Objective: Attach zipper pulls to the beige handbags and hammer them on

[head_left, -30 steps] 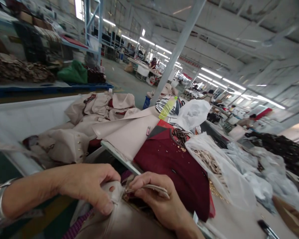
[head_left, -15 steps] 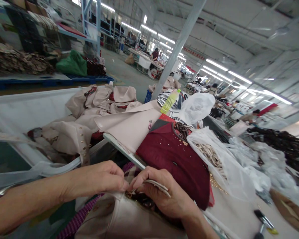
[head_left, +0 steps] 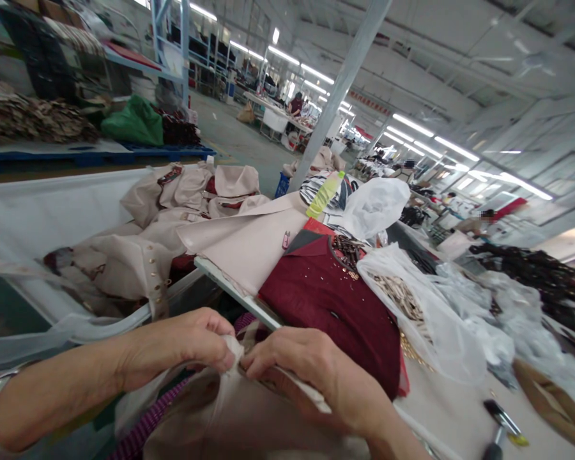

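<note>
A beige leather-like bag lies in front of me, low in the view. My left hand pinches its upper edge near a seam, thumb and fingers closed on the pale material. Close beside it, my right hand grips the same edge, with a strip of the beige material showing under its fingers. The fingertips of both hands almost meet. The bag's opening is mostly covered by my hands and the folded edge. Purple ribbed fabric shows below my left forearm.
A white bin at the left holds several beige bags. On the table lie dark red cloth with small metal parts, a plastic bag of beige strips and a hammer. A slanting post rises behind.
The bag's edge has been drawn up between my hands, so its opening with the brass-coloured zip is now covered. My right hand has turned over the edge; my left hand has shifted slightly left.
</note>
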The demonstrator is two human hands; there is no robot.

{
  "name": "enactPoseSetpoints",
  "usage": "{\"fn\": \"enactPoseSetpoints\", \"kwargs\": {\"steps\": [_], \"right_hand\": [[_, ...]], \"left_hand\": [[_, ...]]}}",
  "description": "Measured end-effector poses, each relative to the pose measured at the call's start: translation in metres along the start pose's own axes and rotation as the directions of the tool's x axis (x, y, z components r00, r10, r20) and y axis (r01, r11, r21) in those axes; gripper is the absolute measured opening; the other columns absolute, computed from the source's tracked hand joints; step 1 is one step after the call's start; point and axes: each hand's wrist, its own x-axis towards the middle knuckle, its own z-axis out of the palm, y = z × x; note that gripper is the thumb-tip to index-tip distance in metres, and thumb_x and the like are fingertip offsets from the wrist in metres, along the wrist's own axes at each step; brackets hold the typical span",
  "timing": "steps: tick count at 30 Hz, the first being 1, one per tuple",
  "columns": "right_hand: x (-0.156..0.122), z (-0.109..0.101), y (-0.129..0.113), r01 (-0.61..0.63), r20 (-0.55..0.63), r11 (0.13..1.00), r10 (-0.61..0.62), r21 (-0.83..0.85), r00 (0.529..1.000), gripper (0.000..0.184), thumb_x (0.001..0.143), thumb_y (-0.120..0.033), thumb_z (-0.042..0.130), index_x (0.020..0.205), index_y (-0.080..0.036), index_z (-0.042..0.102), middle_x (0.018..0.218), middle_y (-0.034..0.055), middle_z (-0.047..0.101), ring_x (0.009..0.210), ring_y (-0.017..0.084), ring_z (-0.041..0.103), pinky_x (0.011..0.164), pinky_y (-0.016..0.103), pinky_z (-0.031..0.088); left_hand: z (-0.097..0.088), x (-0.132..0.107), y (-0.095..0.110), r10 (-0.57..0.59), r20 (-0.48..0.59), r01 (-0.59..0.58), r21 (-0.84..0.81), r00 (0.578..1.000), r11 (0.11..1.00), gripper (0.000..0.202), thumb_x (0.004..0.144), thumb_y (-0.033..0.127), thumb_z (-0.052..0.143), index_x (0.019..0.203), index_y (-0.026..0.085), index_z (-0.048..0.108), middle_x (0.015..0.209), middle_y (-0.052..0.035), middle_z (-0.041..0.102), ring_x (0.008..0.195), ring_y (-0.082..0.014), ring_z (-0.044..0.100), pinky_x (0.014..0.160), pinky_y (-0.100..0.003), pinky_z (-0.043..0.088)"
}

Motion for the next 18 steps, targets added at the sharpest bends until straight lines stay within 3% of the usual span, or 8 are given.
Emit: {"fn": "enactPoseSetpoints", "kwargs": {"steps": [4, 8, 11, 13, 14, 15, 17, 18], "right_hand": [[-0.021, 0.008, 0.009, 0.04, -0.161, 0.999, -0.042, -0.02, 0.986, 0.023, 0.1, -0.012, 0.054, 0.117, -0.022, 0.065, 0.119, 0.0075, 0.072, 0.109, 0.02, 0.067, 0.095, 0.029, 0.051], [-0.059, 0.016, 0.025, -0.012, -0.367, 0.984, -0.055, -0.178, 0.928, 0.016, 0.107, -0.022, 0.05, 0.114, -0.026, 0.064, 0.11, 0.0048, 0.074, 0.099, 0.018, 0.07, 0.09, 0.026, 0.052], [-0.09, 0.026, 0.041, -0.164, -0.492, 0.962, 0.036, -0.22, 0.87, 0.02, 0.109, -0.022, 0.046, 0.111, -0.027, 0.066, 0.115, 0.0055, 0.073, 0.109, 0.018, 0.068, 0.094, 0.026, 0.052], [-0.106, 0.036, 0.052, -0.286, -0.545, 0.944, 0.153, -0.166, 0.824, 0.021, 0.107, -0.021, 0.049, 0.113, -0.028, 0.068, 0.126, 0.0062, 0.07, 0.122, 0.02, 0.063, 0.101, 0.03, 0.05], [-0.111, 0.041, 0.058, -0.329, -0.57, 0.934, 0.196, -0.14, 0.798, 0.022, 0.106, -0.019, 0.049, 0.113, -0.029, 0.068, 0.129, 0.006, 0.068, 0.125, 0.021, 0.062, 0.103, 0.031, 0.05], [-0.114, 0.046, 0.063, -0.359, -0.593, 0.925, 0.221, -0.123, 0.774, 0.025, 0.104, -0.017, 0.048, 0.113, -0.029, 0.068, 0.13, 0.0056, 0.068, 0.124, 0.02, 0.062, 0.102, 0.031, 0.05], [-0.116, 0.052, 0.072, -0.389, -0.636, 0.913, 0.231, -0.119, 0.736, 0.03, 0.099, -0.012, 0.046, 0.113, -0.028, 0.067, 0.128, 0.0051, 0.069, 0.12, 0.018, 0.064, 0.099, 0.028, 0.049], [-0.115, 0.054, 0.076, -0.391, -0.643, 0.91, 0.22, -0.134, 0.733, 0.032, 0.095, -0.01, 0.047, 0.114, -0.027, 0.066, 0.127, 0.0054, 0.069, 0.12, 0.018, 0.064, 0.099, 0.028, 0.049]], "left_hand": [[-0.002, -0.004, 0.005, 0.046, -0.03, -0.048, -0.084, 0.998, 0.995, 0.034, 0.054, 0.043, 0.075, 0.064, 0.016, 0.058, 0.059, -0.0002, 0.05, 0.057, -0.0123, 0.039, 0.054, -0.022, 0.027], [-0.011, -0.009, 0.012, 0.108, -0.167, -0.111, -0.014, 0.98, 0.994, 0.041, 0.058, 0.049, 0.078, 0.065, 0.016, 0.055, 0.058, 0.0037, 0.046, 0.056, -0.0093, 0.037, 0.053, -0.017, 0.025], [-0.038, 0.006, 0.007, 0.21, -0.2, -0.155, 0.257, 0.957, 0.954, 0.042, 0.066, 0.056, 0.07, 0.066, 0.015, 0.057, 0.057, 0.0049, 0.046, 0.054, -0.0083, 0.038, 0.053, -0.015, 0.026], [-0.058, 0.026, 0.002, 0.352, -0.178, -0.191, 0.58, 0.919, 0.792, 0.041, 0.074, 0.057, 0.063, 0.072, 0.015, 0.063, 0.059, 0.0052, 0.053, 0.053, -0.0103, 0.047, 0.051, -0.016, 0.033], [-0.063, 0.036, 0.001, 0.48, -0.15, -0.22, 0.746, 0.864, 0.629, 0.041, 0.079, 0.056, 0.061, 0.078, 0.015, 0.068, 0.064, 0.005, 0.059, 0.057, -0.0123, 0.054, 0.053, -0.017, 0.038], [-0.064, 0.046, 0.0, 0.64, -0.103, -0.229, 0.881, 0.761, 0.413, 0.041, 0.084, 0.055, 0.058, 0.086, 0.016, 0.071, 0.072, 0.0042, 0.066, 0.064, -0.0147, 0.061, 0.058, -0.019, 0.044], [-0.049, 0.06, -0.001, 0.885, 0.089, -0.135, 0.99, 0.457, -0.03, 0.04, 0.095, 0.052, 0.051, 0.105, 0.019, 0.072, 0.097, 0.0009, 0.073, 0.085, -0.0191, 0.067, 0.079, -0.026, 0.049], [-0.034, 0.064, -0.003, 0.925, 0.192, -0.08, 0.981, 0.328, -0.175, 0.038, 0.098, 0.047, 0.047, 0.113, 0.021, 0.071, 0.11, -0.0012, 0.073, 0.097, -0.021, 0.066, 0.091, -0.03, 0.047]]}}
